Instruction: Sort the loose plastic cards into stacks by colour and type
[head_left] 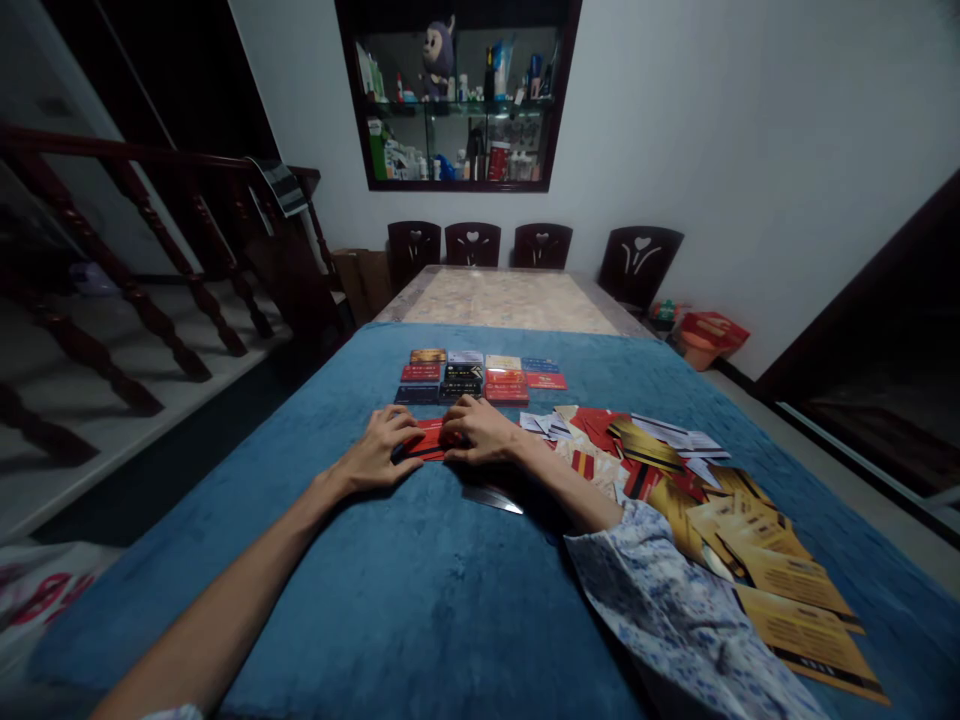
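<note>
Both my hands rest on a blue cloth-covered table (420,590), fingers curled onto a small stack of red cards (427,440). My left hand (379,452) grips the stack's left side, and my right hand (484,430) grips its right side. Just beyond the hands lie neat rows of sorted cards (480,376) in red, black, gold and blue. A loose heap of red, gold and white cards (675,470) spreads out to the right of my right forearm. One grey card (491,497) lies flat under my right wrist.
Past the blue cloth the marble-patterned tabletop (510,300) continues to four dark chairs (540,245) against the wall. A glass cabinet (457,95) hangs above them. A wooden stair railing (150,250) runs along the left. A red bag (709,335) sits on the floor at right.
</note>
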